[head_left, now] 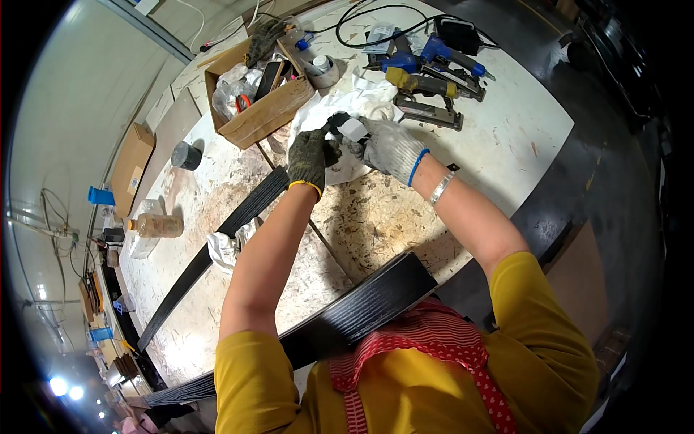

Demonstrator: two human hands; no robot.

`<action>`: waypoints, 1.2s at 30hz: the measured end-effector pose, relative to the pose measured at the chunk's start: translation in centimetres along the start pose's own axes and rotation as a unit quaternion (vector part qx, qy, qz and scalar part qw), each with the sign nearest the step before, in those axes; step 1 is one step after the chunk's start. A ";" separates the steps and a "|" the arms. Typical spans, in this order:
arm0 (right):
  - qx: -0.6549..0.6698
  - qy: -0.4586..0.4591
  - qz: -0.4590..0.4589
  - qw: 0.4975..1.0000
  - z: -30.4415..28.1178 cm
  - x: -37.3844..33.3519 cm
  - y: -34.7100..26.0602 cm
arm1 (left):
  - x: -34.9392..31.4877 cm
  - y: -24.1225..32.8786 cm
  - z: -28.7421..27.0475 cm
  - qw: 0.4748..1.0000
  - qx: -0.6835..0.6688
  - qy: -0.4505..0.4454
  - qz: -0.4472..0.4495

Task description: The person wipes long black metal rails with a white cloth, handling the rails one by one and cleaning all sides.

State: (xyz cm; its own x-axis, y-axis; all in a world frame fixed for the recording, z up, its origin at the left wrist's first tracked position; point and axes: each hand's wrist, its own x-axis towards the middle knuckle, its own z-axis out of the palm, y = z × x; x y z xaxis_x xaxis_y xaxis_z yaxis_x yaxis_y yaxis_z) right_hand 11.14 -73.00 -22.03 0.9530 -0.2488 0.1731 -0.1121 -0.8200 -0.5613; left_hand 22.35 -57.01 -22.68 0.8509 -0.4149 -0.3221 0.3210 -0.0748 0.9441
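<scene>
Both forearms [269, 260] outstretched, gloved left hand [309, 159] just beside gloved right hand [394, 152], left fingers [332, 153] curled inward.

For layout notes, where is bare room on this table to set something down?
On the right of the table, between the power tools and its edge; another lies between the dark cup, the bottle and the farther black strip. It's crowded around the left hand and right hand, among the cardboard box, white cloth and tools.

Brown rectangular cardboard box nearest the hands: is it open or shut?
Open: no lid covers the box, and crumpled clear plastic and an orange loop show inside.
</scene>
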 end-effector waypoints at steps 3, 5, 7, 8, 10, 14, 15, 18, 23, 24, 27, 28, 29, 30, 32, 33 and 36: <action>-0.014 -0.045 0.029 0.998 -0.8 0.3 -0.3 | 0.1 -0.4 -0.9 0.990 0.127 0.020 0.060; -0.015 -0.062 0.022 0.998 -1.0 0.5 -0.5 | 1.6 -1.3 -3.2 0.974 0.201 0.021 0.106; -0.034 -0.045 -0.028 0.998 1.0 0.9 2.2 | 2.4 -1.7 -3.4 0.951 0.272 0.010 0.147; -0.039 -0.045 -0.025 0.998 1.6 0.8 3.5 | 2.0 -0.6 -2.5 0.955 0.271 0.008 0.120; -0.104 -0.030 -0.051 0.993 2.7 0.9 5.1 | 1.6 0.7 -1.8 0.944 0.304 0.000 0.126; -0.155 -0.008 -0.121 0.980 2.7 1.1 5.2 | 0.1 3.1 -1.6 0.926 0.363 -0.009 0.106; -0.241 -0.079 -0.160 0.954 1.8 1.3 4.3 | 0.1 3.1 -2.1 0.926 0.363 -0.004 0.105; -0.057 -0.149 -0.110 0.981 -0.2 1.6 2.1 | 0.4 2.7 -3.0 0.907 0.398 -0.002 0.138; -0.142 0.000 -0.139 0.980 2.1 2.4 4.1 | 0.6 2.1 -1.7 0.820 0.465 0.004 0.334; -0.141 -0.033 -0.127 0.981 2.0 2.4 4.0 | 0.5 2.2 -1.4 0.793 0.488 0.019 0.365; -0.154 -0.103 -0.108 0.977 -0.8 1.4 1.1 | 0.0 3.4 -1.7 0.811 0.529 0.004 0.248; -0.173 -0.136 -0.097 0.971 -1.6 0.9 0.7 | 0.2 3.6 -1.8 0.814 0.532 -0.003 0.232; -0.175 -0.137 -0.097 0.970 -1.9 0.6 0.6 | 0.6 3.5 -2.2 0.815 0.531 -0.003 0.232; -0.083 -0.109 -0.080 0.987 -2.1 0.3 0.5 | 1.1 3.1 -2.7 0.821 0.518 -0.010 0.239; 0.016 -0.147 0.007 0.989 -3.2 0.0 0.0 | 1.2 3.1 -2.4 0.826 0.511 -0.023 0.237; 0.015 -0.148 0.009 0.989 -3.0 -0.2 0.6 | 1.2 3.0 -2.2 0.827 0.509 -0.025 0.237; -0.104 -0.047 -0.144 0.983 -2.5 -0.9 2.2 | 1.0 3.2 -1.7 0.820 0.519 -0.032 0.239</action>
State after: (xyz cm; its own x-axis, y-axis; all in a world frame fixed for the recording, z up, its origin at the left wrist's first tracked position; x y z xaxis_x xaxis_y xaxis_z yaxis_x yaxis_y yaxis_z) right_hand 9.39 -75.88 -21.41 0.9745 0.0493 0.2187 0.1194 -0.9397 -0.3204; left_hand 24.95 -56.12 -20.06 0.7423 -0.6659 0.0747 -0.5978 -0.6078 0.5227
